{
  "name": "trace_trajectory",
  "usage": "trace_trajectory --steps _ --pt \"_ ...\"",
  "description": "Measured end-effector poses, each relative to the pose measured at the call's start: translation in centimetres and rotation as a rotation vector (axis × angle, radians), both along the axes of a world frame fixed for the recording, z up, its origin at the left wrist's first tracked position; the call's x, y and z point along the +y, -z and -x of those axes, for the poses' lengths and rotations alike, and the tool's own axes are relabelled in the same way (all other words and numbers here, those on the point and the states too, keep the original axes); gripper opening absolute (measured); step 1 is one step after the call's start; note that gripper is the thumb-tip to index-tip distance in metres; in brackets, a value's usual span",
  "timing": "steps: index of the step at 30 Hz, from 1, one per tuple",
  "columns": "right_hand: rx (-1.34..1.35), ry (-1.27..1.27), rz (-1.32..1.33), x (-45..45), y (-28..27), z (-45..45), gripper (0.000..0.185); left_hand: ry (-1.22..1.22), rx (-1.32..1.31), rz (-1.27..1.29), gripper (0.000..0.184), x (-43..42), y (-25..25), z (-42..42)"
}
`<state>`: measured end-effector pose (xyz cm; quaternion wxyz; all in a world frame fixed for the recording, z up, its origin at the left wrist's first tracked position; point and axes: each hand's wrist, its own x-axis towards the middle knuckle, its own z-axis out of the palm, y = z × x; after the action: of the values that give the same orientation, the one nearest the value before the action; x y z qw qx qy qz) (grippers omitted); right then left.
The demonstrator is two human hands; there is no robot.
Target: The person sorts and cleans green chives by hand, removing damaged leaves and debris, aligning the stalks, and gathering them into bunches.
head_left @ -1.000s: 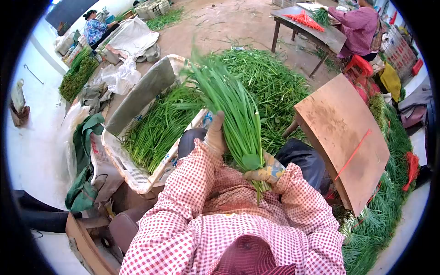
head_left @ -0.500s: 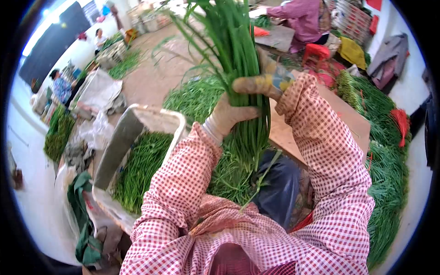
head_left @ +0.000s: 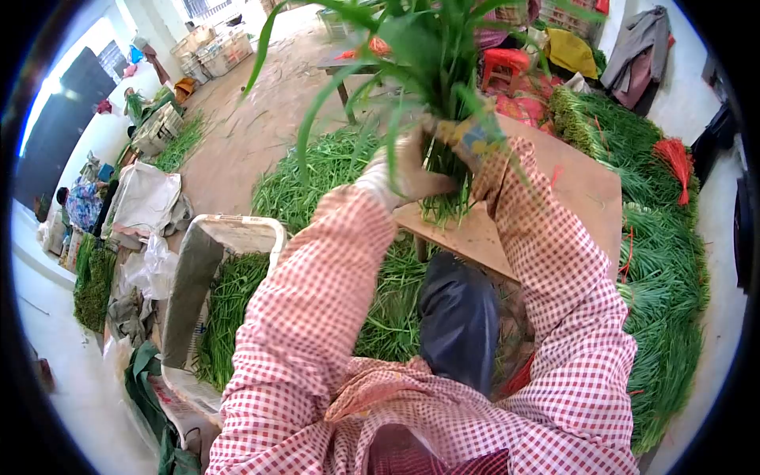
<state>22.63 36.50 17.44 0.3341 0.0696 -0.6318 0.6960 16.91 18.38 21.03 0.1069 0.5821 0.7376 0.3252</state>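
Note:
A bunch of long green chives point(head_left: 443, 91) stands upright in front of me, its leaves fanning out at the top and blurred by motion. My left hand point(head_left: 408, 170), in a pale glove, is closed around its lower part from the left. On the other side my right hand point(head_left: 469, 144), also gloved, is wrapped around the bunch, its fingers partly hidden by leaves. The short lower end of the bunch shows just beneath the hands, over the near-left corner of a low wooden table point(head_left: 582, 178). Whether it touches the tabletop, I cannot tell.
At left stands a white plastic crate point(head_left: 279, 233) holding green stalks point(head_left: 233, 317). Loose greens point(head_left: 309, 178) cover the floor beyond it. Bundled greens point(head_left: 665, 317) line the right side, with red ties point(head_left: 677, 170) on them. A red stool point(head_left: 504, 65) stands behind the table.
My hands have moved closer together around the bunch, and its lower end has come to the table's corner. Its leaves have spread and swung. The camera view has shifted too.

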Motion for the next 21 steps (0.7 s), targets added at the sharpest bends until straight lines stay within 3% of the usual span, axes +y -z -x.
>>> trace_trajectory --steps 1,3,4,5,7,8,9,10,12,13,14,15,16,17,18,19,20,21 --pt "0.024 -0.081 0.101 1.1 0.7 0.3 0.075 -0.082 0.156 -0.160 0.053 -1.2 0.3 0.3" --pt "0.053 -0.457 0.430 4.2 2.2 2.6 0.077 -0.154 0.047 -0.114 0.047 -4.5 -0.1 1.1" --pt "0.034 -0.665 0.619 4.6 1.8 3.5 0.079 -0.172 -0.312 0.034 0.055 -6.2 0.6 2.1" --pt "-0.139 -0.557 0.531 4.7 1.9 3.4 0.067 -0.184 -0.307 0.035 0.055 -7.2 2.4 2.4" --pt "-0.368 -0.330 0.306 -0.1 0.2 1.7 0.053 0.044 -1.414 0.043 0.070 -9.6 5.9 2.3" --pt "-0.378 -0.205 0.122 -3.6 1.3 0.8 0.049 0.048 -1.712 -0.032 0.076 -10.4 5.2 0.2" --pt "-0.382 -0.083 -0.077 -7.2 2.6 -0.1 0.047 0.040 -1.714 -0.052 0.076 -11.0 3.9 -0.8" --pt "-0.355 0.036 -0.287 -11.2 4.7 -1.0 0.044 0.077 -1.784 -0.245 0.080 -11.7 2.7 -1.6" --pt "-0.232 0.258 -0.671 -18.5 9.4 -1.9 0.039 0.141 -1.873 -0.359 0.076 -13.3 7.5 0.1" --pt "-0.241 0.260 -0.740 -21.3 11.4 -2.2 0.037 0.176 -1.917 -0.414 0.074 -14.1 9.8 1.0" --pt "-0.262 0.228 -0.770 -23.6 12.9 -2.3 0.036 -0.010 -1.820 -0.320 0.065 -15.4 10.8 1.5" --pt "-0.470 0.083 -0.684 -25.3 13.7 -2.6 0.029 -0.185 -1.706 -0.220 0.056 -16.3 11.2 1.8" --pt "-0.292 0.116 -0.831 -26.2 12.1 -3.4 0.037 -0.145 -1.799 -0.219 0.036 -17.2 10.8 1.1" --pt "-0.107 0.156 -0.974 -26.6 10.3 -4.3 0.048 -0.154 -1.792 -0.210 0.036 -18.2 10.9 1.3" --pt "-0.103 0.158 -0.963 -26.7 9.2 -4.7 0.048 -0.331 -1.594 -0.133 0.039 -19.4 10.9 1.9" --pt "-0.105 -0.073 -0.857 -26.6 8.4 -5.1 0.048 -0.496 -1.388 -0.060 0.044 -20.6 10.8 2.4" --pt "-0.102 -0.302 -0.748 -26.4 8.1 -5.3 0.047 -0.323 -1.409 -0.080 0.048 -21.5 10.6 2.9" --pt "-0.094 -0.307 -0.743 -26.7 8.3 -5.8 0.047 -0.149 -1.422 -0.102 0.055 -22.4 10.3 3.4"
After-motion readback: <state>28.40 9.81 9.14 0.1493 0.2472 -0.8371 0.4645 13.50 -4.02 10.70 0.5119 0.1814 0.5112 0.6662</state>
